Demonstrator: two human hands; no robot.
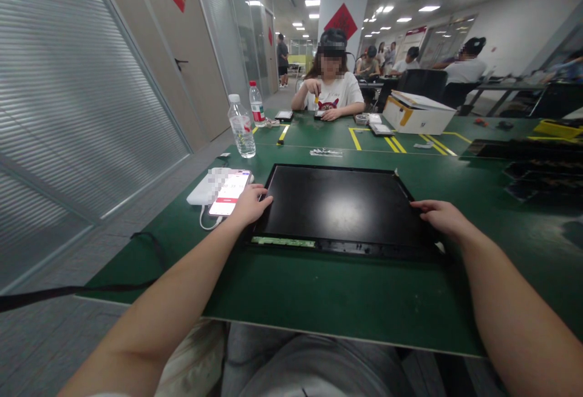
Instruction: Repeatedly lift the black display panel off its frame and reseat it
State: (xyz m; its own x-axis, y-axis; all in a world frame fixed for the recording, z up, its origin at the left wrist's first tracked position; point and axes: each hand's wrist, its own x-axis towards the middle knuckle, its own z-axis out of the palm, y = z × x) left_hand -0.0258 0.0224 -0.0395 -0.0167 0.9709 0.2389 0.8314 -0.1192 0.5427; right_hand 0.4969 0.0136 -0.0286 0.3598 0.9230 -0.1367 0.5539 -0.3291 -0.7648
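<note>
A flat black LCD screen panel [337, 206] lies face up on the green table, with a thin dark frame around it. Along its near edge, at the left, runs a narrow green circuit board [285, 242]. My left hand [252, 204] grips the panel's left edge, thumb on top. At the opposite side, my right hand [439, 216] pinches the right edge between fingers and thumb; the fingertips under the rim are partly hidden. A lit phone [231, 190] rests just left of my left hand, leaning on a white box-shaped item [200, 189], with a white cable attached.
A water bottle [241, 127] and a red-capped bottle [257, 105] stand at the back left of the table [337, 300]. Across it, a person [339, 84] holds a screwdriver. A white carton [419, 111] sits back right, and dark stacked panels [542, 169] lie at right.
</note>
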